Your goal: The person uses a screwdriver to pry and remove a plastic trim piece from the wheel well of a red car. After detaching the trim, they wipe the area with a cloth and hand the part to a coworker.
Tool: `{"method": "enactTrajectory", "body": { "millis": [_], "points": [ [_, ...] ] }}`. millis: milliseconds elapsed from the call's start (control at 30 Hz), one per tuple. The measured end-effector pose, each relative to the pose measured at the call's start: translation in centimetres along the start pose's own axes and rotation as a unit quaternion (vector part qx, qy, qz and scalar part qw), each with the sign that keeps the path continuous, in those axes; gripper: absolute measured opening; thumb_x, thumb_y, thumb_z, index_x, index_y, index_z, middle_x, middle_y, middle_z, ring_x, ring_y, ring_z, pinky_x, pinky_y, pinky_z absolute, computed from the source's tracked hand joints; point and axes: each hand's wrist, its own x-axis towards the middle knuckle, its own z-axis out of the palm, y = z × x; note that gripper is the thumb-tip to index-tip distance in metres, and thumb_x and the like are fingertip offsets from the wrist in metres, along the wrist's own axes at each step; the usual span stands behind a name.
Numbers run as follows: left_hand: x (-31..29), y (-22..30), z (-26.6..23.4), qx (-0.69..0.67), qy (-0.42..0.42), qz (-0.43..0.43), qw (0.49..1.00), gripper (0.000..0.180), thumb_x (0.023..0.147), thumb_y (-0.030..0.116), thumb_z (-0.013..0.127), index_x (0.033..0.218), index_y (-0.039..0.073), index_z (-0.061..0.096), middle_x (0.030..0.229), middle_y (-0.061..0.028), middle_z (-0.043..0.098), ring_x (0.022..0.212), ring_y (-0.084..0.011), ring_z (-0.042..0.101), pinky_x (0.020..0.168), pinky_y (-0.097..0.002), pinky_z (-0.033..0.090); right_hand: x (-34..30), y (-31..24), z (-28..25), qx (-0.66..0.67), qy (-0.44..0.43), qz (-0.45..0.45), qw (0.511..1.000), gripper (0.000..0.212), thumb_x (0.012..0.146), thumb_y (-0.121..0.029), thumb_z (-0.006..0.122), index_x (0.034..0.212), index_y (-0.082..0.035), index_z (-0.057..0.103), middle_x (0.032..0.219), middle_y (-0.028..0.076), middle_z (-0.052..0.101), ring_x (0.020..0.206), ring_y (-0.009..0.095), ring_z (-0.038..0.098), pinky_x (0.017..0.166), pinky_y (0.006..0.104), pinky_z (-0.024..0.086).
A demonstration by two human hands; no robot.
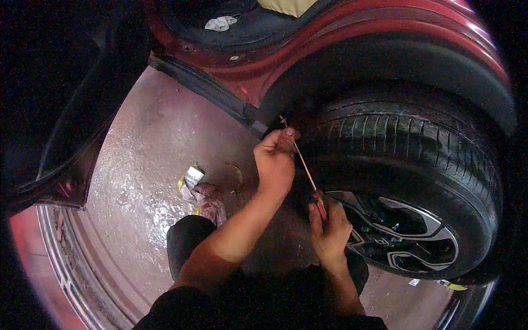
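My right hand is closed round the red and dark handle of a screwdriver. Its long thin shaft slants up and left to the fingertips of my left hand. Those fingers are pinched together at the shaft's far end, beside the dark wheel-arch liner. Just past them a small pale piece sticks out; whether it is a fastener or the screwdriver's tip I cannot tell. What exactly the left fingers grip is hidden.
A tyre on a black and silver wheel stands close on the right, under a red car body. An open door fills the left. A crumpled cloth or packet lies on the wet-looking floor.
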Motion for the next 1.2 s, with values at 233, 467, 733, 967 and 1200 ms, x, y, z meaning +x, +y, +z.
{"method": "enactTrajectory", "body": {
  "millis": [233, 467, 733, 967, 1200],
  "points": [
    [-0.3, 0.7, 0.5, -0.051, 0.003, -0.040, 0.998, 0.018, 0.089, 0.018, 0.064, 0.074, 0.008, 0.063, 0.064, 0.0048, 0.052, 0.056, -0.0061, 0.041, 0.051, -0.0225, 0.030, 0.8, -0.2, -0.9, 0.404, -0.108, 0.344, 0.841, 0.020, 0.091, -0.023, 0.061, 0.090, -0.004, 0.060, 0.059, -0.002, 0.048, 0.046, 0.013, 0.046, 0.040, 0.0277, 0.036],
    [0.3, 0.8, 0.3, -0.049, -0.003, -0.008, 0.999, 0.018, 0.089, 0.018, 0.064, 0.073, 0.010, 0.062, 0.062, 0.0049, 0.052, 0.054, -0.0065, 0.041, 0.049, -0.0231, 0.030, 1.2, -1.3, -1.4, 0.421, -0.119, 0.368, 0.820, 0.023, 0.093, -0.024, 0.058, 0.104, -0.004, 0.062, 0.059, 0.000, 0.050, 0.043, 0.011, 0.043, 0.040, 0.0255, 0.037],
    [-0.2, 0.9, 0.6, -0.092, 0.013, -0.065, 0.994, 0.017, 0.089, 0.018, 0.064, 0.074, 0.010, 0.061, 0.062, 0.0050, 0.051, 0.052, -0.0061, 0.041, 0.047, -0.0224, 0.028, 0.0, -0.1, -0.2, 0.088, -0.048, 0.091, 0.991, 0.025, 0.088, -0.020, 0.064, 0.108, -0.005, 0.063, 0.078, 0.013, 0.066, 0.066, 0.026, 0.065, 0.058, 0.0342, 0.051],
    [0.1, 0.9, 0.4, -0.079, 0.002, -0.067, 0.995, 0.021, 0.087, 0.021, 0.068, 0.076, 0.004, 0.064, 0.064, 0.0054, 0.052, 0.058, -0.0043, 0.040, 0.052, -0.0215, 0.029, 1.8, -1.5, -2.5, 0.629, -0.138, 0.454, 0.616, 0.031, 0.093, -0.035, 0.055, 0.094, -0.004, 0.060, 0.052, -0.004, 0.034, 0.039, 0.005, 0.027, 0.033, 0.0230, 0.020],
    [0.2, 1.6, 0.6, -0.082, 0.031, -0.101, 0.991, 0.019, 0.086, 0.023, 0.069, 0.076, 0.008, 0.063, 0.061, 0.0051, 0.050, 0.052, -0.0049, 0.039, 0.047, -0.0213, 0.028, 1.1, -1.1, -1.5, 0.328, -0.063, 0.250, 0.909, 0.026, 0.092, -0.025, 0.058, 0.103, -0.003, 0.062, 0.062, 0.003, 0.056, 0.045, 0.015, 0.049, 0.041, 0.0278, 0.041]
  ]
}}
